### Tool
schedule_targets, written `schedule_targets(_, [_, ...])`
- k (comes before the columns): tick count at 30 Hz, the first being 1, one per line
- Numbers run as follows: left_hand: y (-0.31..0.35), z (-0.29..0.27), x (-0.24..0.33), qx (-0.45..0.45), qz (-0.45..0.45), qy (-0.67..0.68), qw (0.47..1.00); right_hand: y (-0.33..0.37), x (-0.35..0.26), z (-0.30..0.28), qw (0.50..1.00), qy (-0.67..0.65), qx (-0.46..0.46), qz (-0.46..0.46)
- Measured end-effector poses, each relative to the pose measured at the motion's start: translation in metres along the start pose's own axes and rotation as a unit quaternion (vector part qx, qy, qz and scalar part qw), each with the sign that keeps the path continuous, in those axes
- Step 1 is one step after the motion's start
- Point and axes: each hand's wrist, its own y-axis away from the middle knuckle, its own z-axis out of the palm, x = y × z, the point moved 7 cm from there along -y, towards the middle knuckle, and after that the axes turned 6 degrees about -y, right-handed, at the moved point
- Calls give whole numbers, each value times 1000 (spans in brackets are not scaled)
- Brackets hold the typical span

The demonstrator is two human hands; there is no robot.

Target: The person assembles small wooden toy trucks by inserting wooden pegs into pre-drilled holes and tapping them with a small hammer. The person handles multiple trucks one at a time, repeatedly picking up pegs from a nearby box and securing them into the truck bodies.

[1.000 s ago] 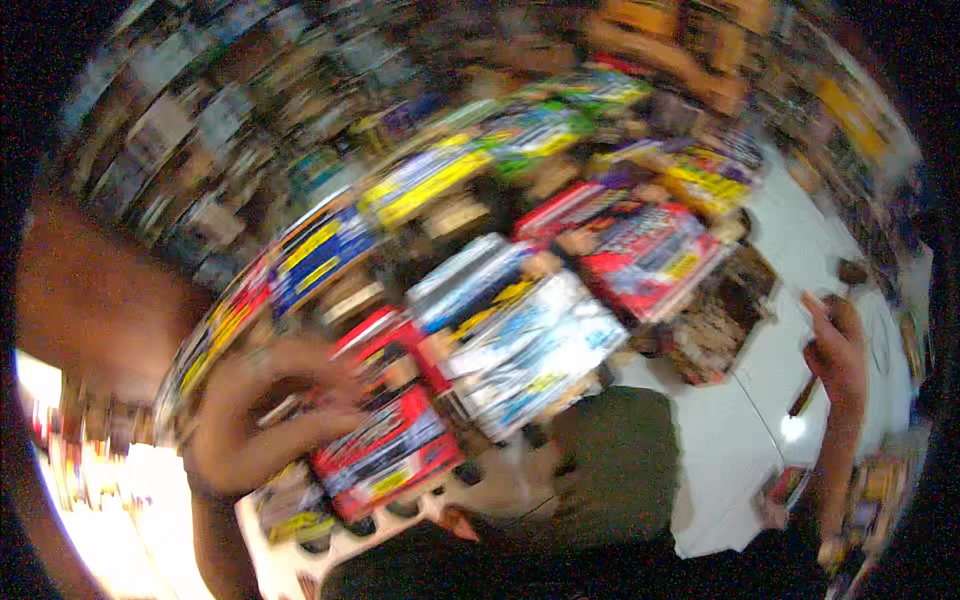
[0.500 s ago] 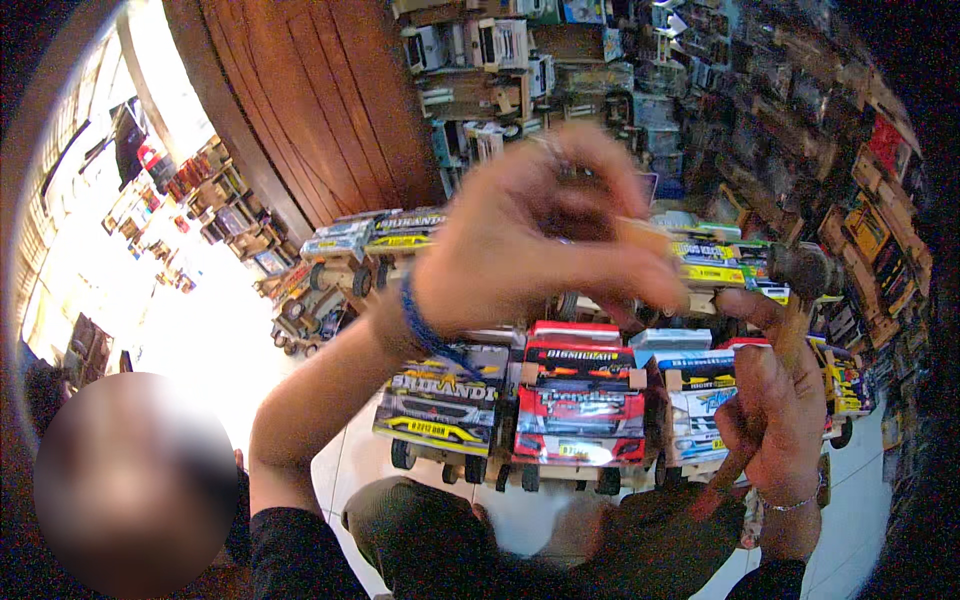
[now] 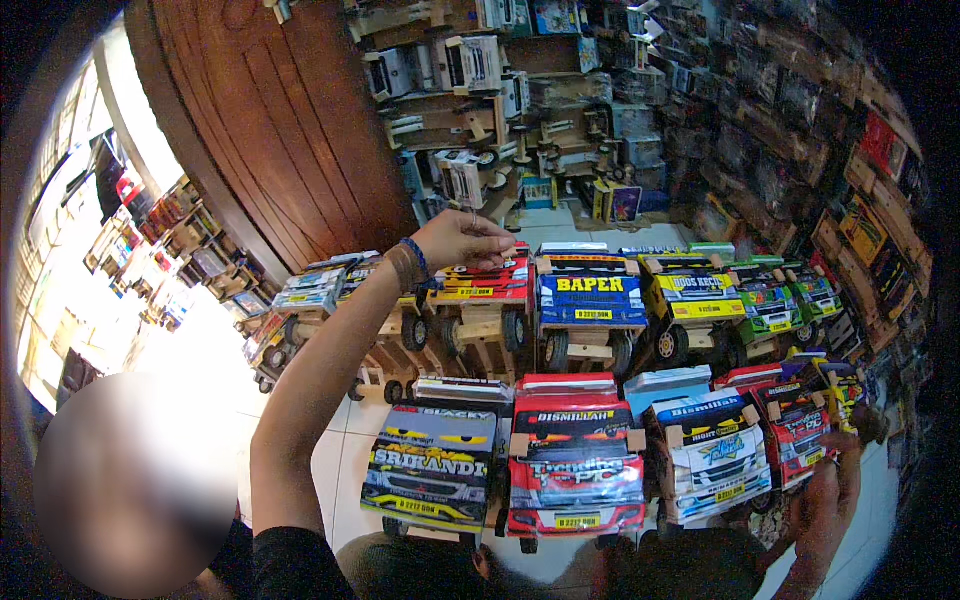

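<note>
My left hand [image 3: 462,240] reaches across to the back row of wooden toy trucks, its thumb and fingers pinched around a small wooden block [image 3: 509,249]. It is at the top of a red toy truck [image 3: 485,281]; whether the block touches the truck I cannot tell. Low on the right, my right hand [image 3: 828,495] is closed around a hammer, whose dark head [image 3: 872,425] shows above the fingers; the handle is mostly hidden. Nearest to that hand stands a red-and-black toy truck [image 3: 797,428] with small wooden blocks at its front corners.
In the front row are a grey-and-yellow truck [image 3: 425,465], a red truck [image 3: 576,480] and a white-and-blue truck [image 3: 712,455]. Behind them stand a blue truck [image 3: 590,295] and a yellow one [image 3: 695,290]. Stacked toys line the far wall beside a brown wooden door [image 3: 280,130]. Another person is at lower left.
My left hand has moved left and away from me, to the back-row red truck. My right hand has dropped lower with the hammer. The view has shifted, showing more of the back row.
</note>
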Motion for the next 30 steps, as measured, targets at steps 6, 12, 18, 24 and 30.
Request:
schedule_targets(6, [-37,1,1,-69,63,-134,987,23,72,-68,975,-102,151,130])
schedule_targets(12, [-55,8,-13,-121,33,-100,987,60,64,-49,966,-108,83,221])
schedule_targets(18, [-73,10,-25,-169,82,-133,973,48,37,-29,971,-91,106,196])
schedule_targets(24, [-84,12,-41,-195,29,-99,975,23,14,-3,988,-48,34,140])
schedule_targets(30, [-84,18,-40,-211,34,-61,975,-7,21,5,977,24,51,205])
